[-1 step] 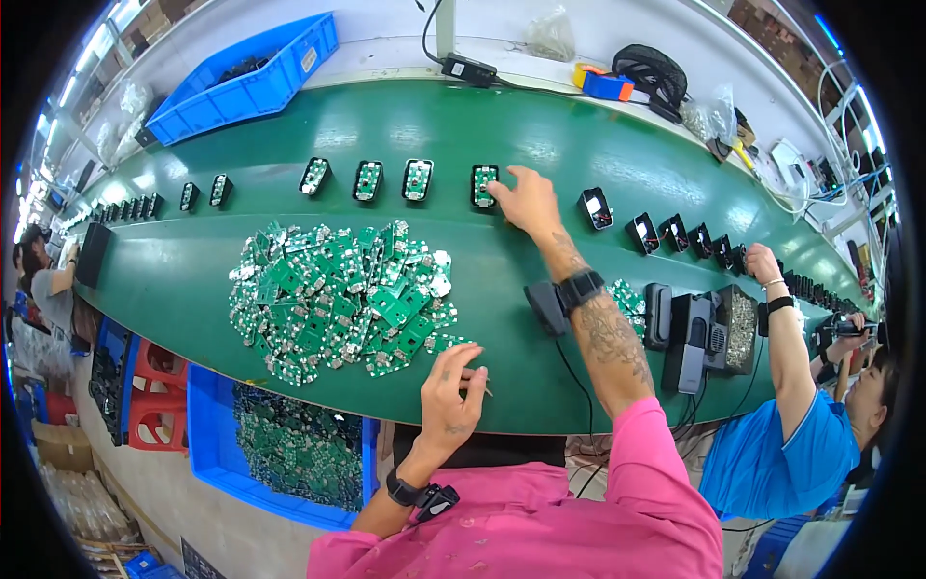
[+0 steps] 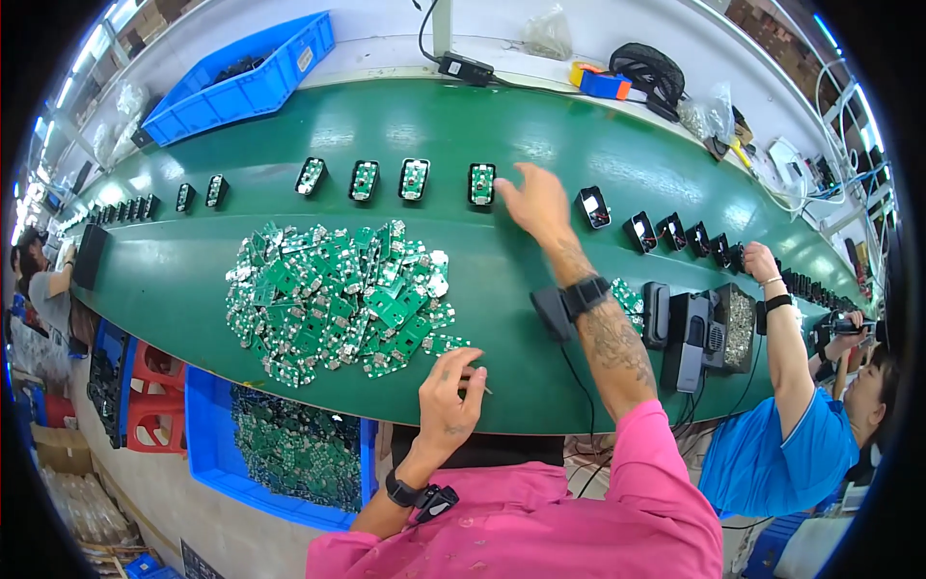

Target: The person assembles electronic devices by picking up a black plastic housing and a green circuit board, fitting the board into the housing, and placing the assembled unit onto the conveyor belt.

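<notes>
Head view: the small, oblong black housing (image 2: 482, 204), its open top showing a green board (image 2: 482, 183) with silvery parts, stands just left of the right hand (image 2: 538, 205), whose thumb and forefinger are spread. The left hand (image 2: 451, 398) is half-curled, any pinch impossible to tell; ahead-left of it lies a board pile (image 2: 338, 299).

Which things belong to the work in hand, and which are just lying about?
Apparently in the work:
- board-fitted black case by the right hand
- green board pile near the left hand

Apparently lying about:
- black adapter
- clear bag
</notes>
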### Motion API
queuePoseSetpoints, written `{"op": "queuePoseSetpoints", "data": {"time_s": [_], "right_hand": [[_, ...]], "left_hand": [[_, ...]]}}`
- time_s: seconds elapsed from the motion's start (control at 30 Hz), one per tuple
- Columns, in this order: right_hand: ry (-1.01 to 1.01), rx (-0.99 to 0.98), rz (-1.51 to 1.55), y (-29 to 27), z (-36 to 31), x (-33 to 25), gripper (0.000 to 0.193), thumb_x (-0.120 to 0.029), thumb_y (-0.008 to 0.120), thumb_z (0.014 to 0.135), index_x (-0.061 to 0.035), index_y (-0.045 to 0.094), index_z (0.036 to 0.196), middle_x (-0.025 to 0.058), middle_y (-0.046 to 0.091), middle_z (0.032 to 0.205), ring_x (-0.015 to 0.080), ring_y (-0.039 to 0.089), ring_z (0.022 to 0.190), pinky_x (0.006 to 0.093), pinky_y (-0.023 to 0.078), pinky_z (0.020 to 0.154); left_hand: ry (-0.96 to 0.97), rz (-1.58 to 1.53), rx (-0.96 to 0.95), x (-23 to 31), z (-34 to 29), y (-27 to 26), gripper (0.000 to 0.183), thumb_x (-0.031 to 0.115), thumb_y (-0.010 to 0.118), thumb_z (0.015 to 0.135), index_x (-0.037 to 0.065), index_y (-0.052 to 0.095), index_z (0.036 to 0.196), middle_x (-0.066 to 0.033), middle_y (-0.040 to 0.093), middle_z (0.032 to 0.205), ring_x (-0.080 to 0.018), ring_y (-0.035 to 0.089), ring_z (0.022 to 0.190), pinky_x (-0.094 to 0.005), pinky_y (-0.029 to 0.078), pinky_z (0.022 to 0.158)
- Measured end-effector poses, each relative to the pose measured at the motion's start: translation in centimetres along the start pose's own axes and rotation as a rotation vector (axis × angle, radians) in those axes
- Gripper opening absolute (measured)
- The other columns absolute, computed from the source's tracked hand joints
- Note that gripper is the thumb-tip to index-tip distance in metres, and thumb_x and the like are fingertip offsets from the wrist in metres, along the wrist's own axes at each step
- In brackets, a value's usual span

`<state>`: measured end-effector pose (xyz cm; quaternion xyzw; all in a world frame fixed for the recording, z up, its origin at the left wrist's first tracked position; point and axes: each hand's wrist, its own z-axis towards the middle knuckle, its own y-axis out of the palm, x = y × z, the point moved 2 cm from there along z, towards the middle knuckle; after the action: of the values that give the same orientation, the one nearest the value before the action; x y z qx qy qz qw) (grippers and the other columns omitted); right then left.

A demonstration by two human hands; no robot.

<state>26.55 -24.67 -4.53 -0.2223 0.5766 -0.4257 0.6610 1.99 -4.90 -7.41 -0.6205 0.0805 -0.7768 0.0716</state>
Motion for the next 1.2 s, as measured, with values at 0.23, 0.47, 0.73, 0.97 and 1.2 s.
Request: {"op": "queuePoseSetpoints", "data": {"time_s": [0.23, 0.47, 0.73, 0.97, 1.2], "right_hand": [[0.075, 0.088, -0.721, -10.2, -2.8, 5.8, 0.060, -0.040, 0.080, 0.074, -0.0053, 0.064, 0.120, 0.0140, 0.066, 0.110, 0.0329, 0.056, 0.108, 0.0458, 0.048, 0.089], [-0.216, -0.134, -0.032, -9.5, -12.3, 0.5, 0.058, -0.035, 0.083, 0.072, -0.0036, 0.065, 0.117, 0.0145, 0.071, 0.092, 0.0310, 0.068, 0.084, 0.0394, 0.053, 0.076], [-0.164, -0.314, 0.297, -7.0, -22.3, -2.0, 0.029, -0.024, 0.078, 0.082, -0.0034, 0.067, 0.099, 0.0112, 0.067, 0.080, 0.0281, 0.062, 0.071, 0.0390, 0.050, 0.066], [-0.144, -0.163, -0.009, -9.6, -20.8, 0.2, 0.029, -0.026, 0.073, 0.087, -0.0015, 0.066, 0.101, 0.0094, 0.063, 0.075, 0.0281, 0.061, 0.069, 0.0399, 0.049, 0.063], [-0.102, 0.178, -0.489, -9.5, -20.0, 4.5, 0.032, -0.028, 0.066, 0.092, -0.0005, 0.063, 0.108, 0.0117, 0.061, 0.083, 0.0311, 0.063, 0.077, 0.0416, 0.050, 0.064]], "left_hand": [[-0.041, 0.003, -0.041, 1.5, 1.5, 0.5, 0.024, 0.002, 0.066, 0.088, -0.003, 0.065, 0.111, -0.0144, 0.062, 0.116, -0.0188, 0.068, 0.094, -0.0274, 0.061, 0.066], [-0.061, -0.132, -0.002, 3.7, 0.6, 0.3, 0.065, 0.002, 0.076, 0.079, 0.002, 0.048, 0.138, -0.0175, 0.052, 0.136, -0.0225, 0.066, 0.101, -0.0272, 0.060, 0.070], [0.053, 0.144, -0.104, 1.6, 1.2, 1.1, 0.072, 0.008, 0.085, 0.068, 0.004, 0.053, 0.133, -0.0185, 0.051, 0.138, -0.0381, 0.056, 0.120, -0.0438, 0.048, 0.099], [0.062, 0.164, -0.088, 1.9, 1.2, 0.7, 0.020, 0.006, 0.076, 0.074, 0.005, 0.071, 0.093, -0.0227, 0.050, 0.133, -0.0322, 0.060, 0.112, -0.0388, 0.049, 0.091], [-0.039, 0.020, -0.090, 1.2, 0.8, 0.7, 0.009, 0.010, 0.070, 0.086, 0.002, 0.073, 0.087, -0.0223, 0.051, 0.132, -0.0280, 0.058, 0.113, -0.0348, 0.050, 0.087]]}}
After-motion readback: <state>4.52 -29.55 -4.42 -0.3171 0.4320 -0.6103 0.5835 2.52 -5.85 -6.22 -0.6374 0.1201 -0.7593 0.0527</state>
